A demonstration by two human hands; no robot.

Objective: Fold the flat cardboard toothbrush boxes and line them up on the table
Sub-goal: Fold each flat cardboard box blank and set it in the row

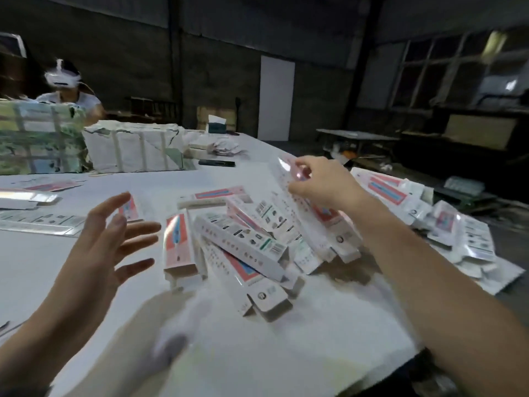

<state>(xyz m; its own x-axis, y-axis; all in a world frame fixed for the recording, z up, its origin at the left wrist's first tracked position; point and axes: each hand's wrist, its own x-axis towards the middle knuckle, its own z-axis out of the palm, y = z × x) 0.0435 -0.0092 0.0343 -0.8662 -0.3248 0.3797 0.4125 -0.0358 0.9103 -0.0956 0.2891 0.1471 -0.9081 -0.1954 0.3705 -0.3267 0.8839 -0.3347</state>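
Observation:
My right hand (320,181) is raised over the table and pinches a flat white and pink toothbrush box (286,179) near its upper end. My left hand (106,239) hovers at the left with fingers spread and holds nothing. Between my hands lies a loose heap of folded boxes (252,242) at mixed angles on the white table (71,276). One folded box (179,245) lies apart at the heap's left edge. A stack of flat boxes (429,213) sits at the right edge of the table.
Flat boxes (31,199) lie at the far left. Large wrapped bundles (131,147) stand at the back left, with a person wearing a headset (63,78) behind them. A dark phone (217,163) lies mid-table. The table's edge runs diagonally at the right.

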